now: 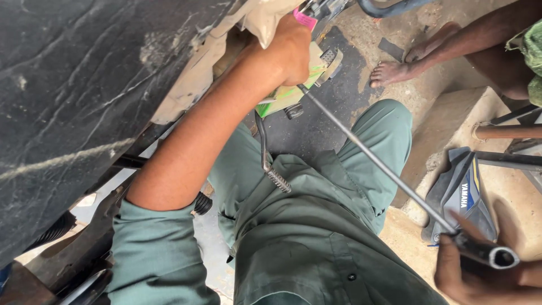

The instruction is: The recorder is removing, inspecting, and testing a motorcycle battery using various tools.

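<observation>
Steel, thin and grey: the long rod [372, 152] slants from the motorcycle's underside down to my right hand [480, 277], which is clenched around its tubular handle end. My left arm reaches up, my left hand [291, 51] fisted against the machine beside a green panel [282, 99].

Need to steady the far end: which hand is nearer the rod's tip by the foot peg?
Left. The left hand is right at the rod tip; the right hand grips the handle end.
</observation>
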